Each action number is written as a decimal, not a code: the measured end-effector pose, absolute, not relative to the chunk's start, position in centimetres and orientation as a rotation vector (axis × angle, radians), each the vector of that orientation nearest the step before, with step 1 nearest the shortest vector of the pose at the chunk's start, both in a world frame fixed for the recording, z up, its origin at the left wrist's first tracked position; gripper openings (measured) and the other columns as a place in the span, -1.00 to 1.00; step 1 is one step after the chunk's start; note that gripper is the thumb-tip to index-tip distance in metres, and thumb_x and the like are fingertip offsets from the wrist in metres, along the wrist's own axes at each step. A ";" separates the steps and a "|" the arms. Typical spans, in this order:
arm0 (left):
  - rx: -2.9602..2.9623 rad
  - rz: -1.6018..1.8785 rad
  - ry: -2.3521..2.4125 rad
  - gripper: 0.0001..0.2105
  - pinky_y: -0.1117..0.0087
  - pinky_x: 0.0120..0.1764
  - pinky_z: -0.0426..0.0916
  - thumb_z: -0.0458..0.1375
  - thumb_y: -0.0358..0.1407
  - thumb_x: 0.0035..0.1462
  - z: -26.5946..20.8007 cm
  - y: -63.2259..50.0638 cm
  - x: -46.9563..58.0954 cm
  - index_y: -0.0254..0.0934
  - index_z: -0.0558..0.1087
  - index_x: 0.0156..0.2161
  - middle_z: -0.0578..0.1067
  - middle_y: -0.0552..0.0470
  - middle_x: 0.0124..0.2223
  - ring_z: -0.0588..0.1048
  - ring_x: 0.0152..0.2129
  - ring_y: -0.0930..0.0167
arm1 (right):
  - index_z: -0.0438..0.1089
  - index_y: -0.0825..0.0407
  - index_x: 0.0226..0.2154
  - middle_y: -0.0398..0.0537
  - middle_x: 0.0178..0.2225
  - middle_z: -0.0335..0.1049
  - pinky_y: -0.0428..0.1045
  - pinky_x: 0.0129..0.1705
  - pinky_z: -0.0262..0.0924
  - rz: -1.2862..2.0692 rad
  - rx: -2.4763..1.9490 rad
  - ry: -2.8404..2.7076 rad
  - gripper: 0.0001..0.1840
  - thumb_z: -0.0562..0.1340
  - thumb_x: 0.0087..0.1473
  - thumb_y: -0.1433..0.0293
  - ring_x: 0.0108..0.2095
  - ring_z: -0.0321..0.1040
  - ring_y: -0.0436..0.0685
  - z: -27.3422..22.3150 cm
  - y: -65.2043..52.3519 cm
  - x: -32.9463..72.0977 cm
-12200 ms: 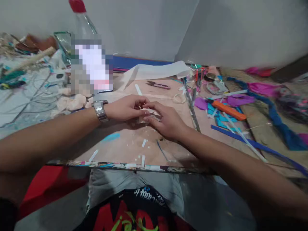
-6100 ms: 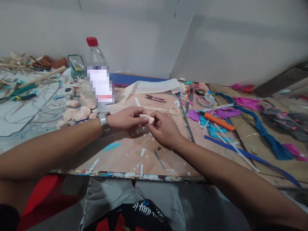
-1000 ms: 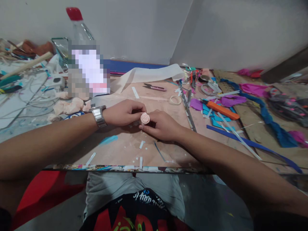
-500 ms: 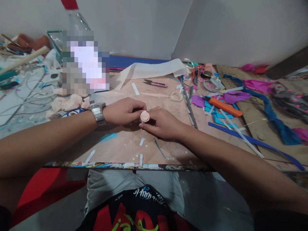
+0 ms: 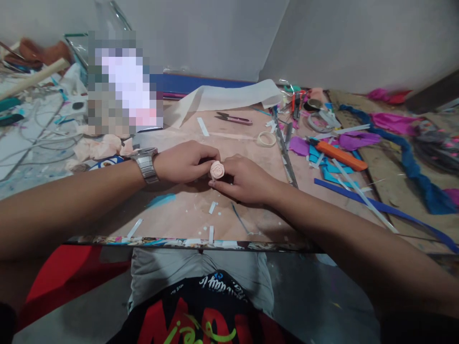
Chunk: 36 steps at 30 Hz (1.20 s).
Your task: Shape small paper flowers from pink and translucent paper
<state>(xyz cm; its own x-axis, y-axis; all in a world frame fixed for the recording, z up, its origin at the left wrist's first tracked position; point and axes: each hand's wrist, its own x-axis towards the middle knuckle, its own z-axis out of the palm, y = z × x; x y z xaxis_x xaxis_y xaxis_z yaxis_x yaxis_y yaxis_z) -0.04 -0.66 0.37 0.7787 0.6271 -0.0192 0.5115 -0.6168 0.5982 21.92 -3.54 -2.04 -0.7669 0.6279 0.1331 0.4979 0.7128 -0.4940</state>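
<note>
Over the table (lettered shirt below), hands pinch a rosette.

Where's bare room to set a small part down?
Best: tan work surface in front of the light-blue smear, between one slim white strip and two short white strips. Smaller: between right hand and cream tape-like ring. Crowded: left, crumpled peach pieces, green tool handles; right, orange plastic cutter, dark-blue flat strip; middle, peach spiral rose held by left hand and right.
</note>
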 end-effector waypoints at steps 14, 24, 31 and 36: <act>2.431 0.285 0.823 -0.71 0.41 -0.33 0.20 0.00 -0.22 0.29 0.2 -0.7 0.0 -0.30 0.54 -0.20 0.58 0.01 -0.34 0.43 -0.45 0.43 | 0.52 0.09 -0.29 -0.02 -0.35 0.53 0.02 -0.20 0.07 0.612 -0.903 -2.645 -0.80 0.26 0.30 0.31 -0.34 0.35 0.12 -2.0 -3.6 21.8; 2.459 0.292 0.820 -0.71 0.40 -0.33 0.18 -0.01 -0.22 0.30 0.1 -0.8 0.1 -0.29 0.54 -0.20 0.58 0.01 -0.33 0.42 -0.45 0.43 | 0.50 0.07 -0.33 -0.06 -0.39 0.50 0.01 -0.21 0.06 0.627 -0.876 -2.627 -0.82 0.26 0.28 0.33 -0.36 0.33 0.11 -2.0 -3.5 21.8; 2.444 0.283 0.824 -0.72 0.41 -0.33 0.19 0.00 -0.22 0.31 0.1 -0.7 0.0 -0.29 0.53 -0.20 0.58 0.01 -0.33 0.43 -0.44 0.43 | 0.51 0.07 -0.31 -0.04 -0.38 0.52 0.01 -0.21 0.07 0.624 -0.887 -2.633 -0.80 0.26 0.29 0.32 -0.36 0.33 0.10 -1.9 -3.6 21.8; 2.423 0.264 0.832 -0.70 0.41 -0.32 0.21 0.00 -0.20 0.32 0.2 -0.6 0.0 -0.30 0.54 -0.18 0.59 0.01 -0.32 0.44 -0.43 0.43 | 0.51 0.07 -0.29 -0.02 -0.35 0.54 0.02 -0.19 0.09 0.630 -0.881 -2.639 -0.80 0.25 0.31 0.31 -0.33 0.37 0.13 -1.9 -3.6 21.8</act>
